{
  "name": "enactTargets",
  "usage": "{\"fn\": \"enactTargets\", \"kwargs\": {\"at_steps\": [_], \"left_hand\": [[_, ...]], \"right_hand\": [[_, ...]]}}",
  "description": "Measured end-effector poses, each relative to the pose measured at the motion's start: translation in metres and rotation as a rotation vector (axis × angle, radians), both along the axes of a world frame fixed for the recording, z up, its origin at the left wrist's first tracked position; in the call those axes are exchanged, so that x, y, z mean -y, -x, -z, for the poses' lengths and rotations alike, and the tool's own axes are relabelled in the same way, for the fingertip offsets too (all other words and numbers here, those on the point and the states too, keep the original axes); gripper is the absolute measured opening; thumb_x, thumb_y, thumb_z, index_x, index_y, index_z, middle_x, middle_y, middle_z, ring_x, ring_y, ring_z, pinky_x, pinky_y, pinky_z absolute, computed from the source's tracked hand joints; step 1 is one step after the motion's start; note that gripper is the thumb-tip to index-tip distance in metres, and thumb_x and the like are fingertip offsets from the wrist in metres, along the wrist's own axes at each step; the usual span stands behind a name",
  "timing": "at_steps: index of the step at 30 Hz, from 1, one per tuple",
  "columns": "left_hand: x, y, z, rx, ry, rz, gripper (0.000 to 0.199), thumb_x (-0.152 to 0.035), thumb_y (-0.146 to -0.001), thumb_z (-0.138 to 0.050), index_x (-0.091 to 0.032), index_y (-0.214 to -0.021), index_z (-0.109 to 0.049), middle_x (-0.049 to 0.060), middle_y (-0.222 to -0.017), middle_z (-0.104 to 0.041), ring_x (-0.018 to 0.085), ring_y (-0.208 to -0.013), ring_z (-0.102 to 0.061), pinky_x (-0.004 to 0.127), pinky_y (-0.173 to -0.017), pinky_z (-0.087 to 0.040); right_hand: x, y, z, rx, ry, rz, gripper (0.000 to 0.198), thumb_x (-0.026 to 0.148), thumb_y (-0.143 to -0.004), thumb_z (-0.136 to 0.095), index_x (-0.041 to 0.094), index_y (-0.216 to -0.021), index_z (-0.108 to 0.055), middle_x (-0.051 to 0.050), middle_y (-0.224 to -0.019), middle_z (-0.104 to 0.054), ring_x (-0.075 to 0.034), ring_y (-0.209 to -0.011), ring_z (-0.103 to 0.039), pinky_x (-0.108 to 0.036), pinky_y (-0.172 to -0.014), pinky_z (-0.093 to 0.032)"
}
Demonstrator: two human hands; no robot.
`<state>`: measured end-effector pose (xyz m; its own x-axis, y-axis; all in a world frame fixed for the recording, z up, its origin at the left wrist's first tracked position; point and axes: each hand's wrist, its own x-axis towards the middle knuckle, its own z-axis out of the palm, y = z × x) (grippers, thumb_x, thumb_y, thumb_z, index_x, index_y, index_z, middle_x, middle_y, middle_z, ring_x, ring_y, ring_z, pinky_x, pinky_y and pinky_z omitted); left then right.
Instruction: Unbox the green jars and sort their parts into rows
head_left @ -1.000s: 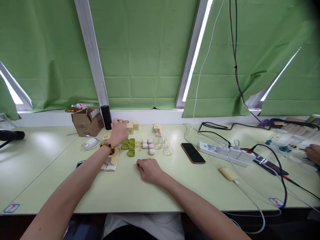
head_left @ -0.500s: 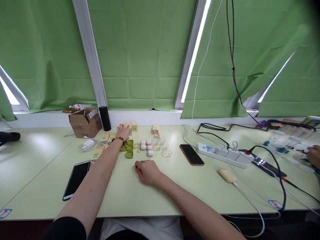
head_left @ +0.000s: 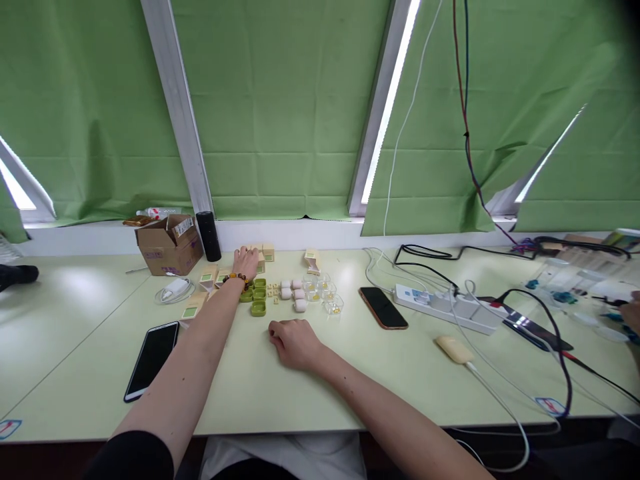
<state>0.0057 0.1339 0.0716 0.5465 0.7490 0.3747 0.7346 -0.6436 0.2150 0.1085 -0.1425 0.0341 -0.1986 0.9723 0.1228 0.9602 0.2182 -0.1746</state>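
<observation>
My left hand [head_left: 245, 262], with a beaded bracelet [head_left: 236, 276] at the wrist, reaches to the small cream boxes [head_left: 269, 253] at the back. Its fingers look stretched and slightly apart; their tips meet the boxes, and no hold on one can be made out. My right hand [head_left: 296, 343] rests on the table, fingers curled in with nothing visible in them. Between the hands are green square cases [head_left: 259, 309], tiny pale pieces [head_left: 275, 301], white rounded cases [head_left: 300, 305] and clear containers [head_left: 333, 305] with yellow bits inside.
A cardboard carton [head_left: 170, 247] and black cylinder [head_left: 209, 237] stand at the back left. One phone [head_left: 151, 361] lies by my left forearm, another phone [head_left: 383, 308] right of centre. A power strip [head_left: 445, 307], cables and a cream mouse-shaped object [head_left: 454, 349] occupy the right.
My hands hold nearly the same places. The view has shifted very slightly. At the far right edge, another person's hand has moved a little.
</observation>
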Motion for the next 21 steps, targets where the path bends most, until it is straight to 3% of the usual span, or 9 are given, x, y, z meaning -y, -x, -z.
{"fn": "enactTargets", "kwargs": {"at_steps": [6, 11, 12, 14, 16, 19, 21], "left_hand": [[0.007, 0.0, -0.018, 0.209, 0.046, 0.043, 0.037, -0.012, -0.079, -0.064, -0.018, -0.11, -0.047, 0.018, -0.124, -0.057, 0.033, -0.125, -0.044, 0.049, -0.109, -0.035], [0.026, 0.006, -0.043, 0.425, 0.162, 0.114, 0.041, -0.023, -0.09, -0.063, -0.02, -0.119, -0.035, 0.014, -0.126, -0.054, 0.021, -0.104, -0.061, 0.038, -0.091, -0.051], [0.036, 0.009, -0.046, 0.474, 0.198, 0.144, 0.04, -0.025, -0.091, -0.062, -0.021, -0.119, -0.034, 0.013, -0.125, -0.055, 0.019, -0.101, -0.062, 0.036, -0.089, -0.053], [0.063, 0.02, -0.047, 0.751, 0.415, 0.313, 0.045, -0.03, -0.086, -0.07, -0.023, -0.114, -0.036, 0.01, -0.122, -0.056, 0.018, -0.101, -0.064, 0.037, -0.09, -0.055], [0.096, 0.034, -0.044, 0.891, 0.601, 0.43, 0.048, -0.038, -0.084, -0.074, -0.024, -0.111, -0.038, 0.007, -0.117, -0.058, 0.019, -0.103, -0.065, 0.039, -0.09, -0.057], [0.145, 0.051, -0.031, 0.9, 0.838, 0.473, 0.051, -0.049, -0.086, -0.074, -0.026, -0.115, -0.04, 0.003, -0.108, -0.062, 0.019, -0.097, -0.067, 0.038, -0.083, -0.059], [0.17, 0.057, -0.019, 0.862, 0.921, 0.45, 0.051, -0.054, -0.087, -0.073, -0.027, -0.115, -0.041, 0.002, -0.102, -0.064, 0.019, -0.093, -0.068, 0.037, -0.082, -0.059]], "right_hand": [[0.0, -0.002, 0.002, -0.008, -0.012, -0.007, 0.014, 0.023, -0.099, -0.053, 0.022, -0.106, -0.066, -0.005, -0.099, -0.078, -0.019, -0.081, -0.069, -0.029, -0.062, -0.026], [-0.004, -0.012, 0.006, -0.122, -0.139, -0.007, 0.016, 0.023, -0.099, -0.054, 0.022, -0.11, -0.066, -0.006, -0.104, -0.076, -0.019, -0.086, -0.069, -0.028, -0.069, -0.036], [-0.005, -0.016, 0.005, -0.165, -0.201, 0.007, 0.018, 0.024, -0.1, -0.052, 0.021, -0.112, -0.065, -0.007, -0.104, -0.076, -0.019, -0.087, -0.068, -0.028, -0.071, -0.039], [-0.006, -0.024, 0.002, -0.262, -0.346, 0.053, 0.022, 0.027, -0.102, -0.048, 0.02, -0.117, -0.063, -0.008, -0.1, -0.073, -0.021, -0.087, -0.067, -0.03, -0.076, -0.044], [-0.005, -0.032, -0.003, -0.37, -0.49, 0.098, 0.026, 0.032, -0.102, -0.049, 0.019, -0.122, -0.059, -0.011, -0.101, -0.069, -0.023, -0.089, -0.065, -0.034, -0.079, -0.047], [-0.001, -0.04, -0.01, -0.507, -0.611, 0.046, 0.051, 0.036, -0.094, -0.061, 0.02, -0.141, -0.046, -0.017, -0.126, -0.062, -0.028, -0.102, -0.063, -0.039, -0.082, -0.052], [0.0, -0.042, -0.013, -0.527, -0.59, -0.06, 0.075, 0.033, -0.087, -0.068, 0.023, -0.153, -0.033, -0.019, -0.144, -0.053, -0.032, -0.116, -0.059, -0.044, -0.089, -0.054]]}}
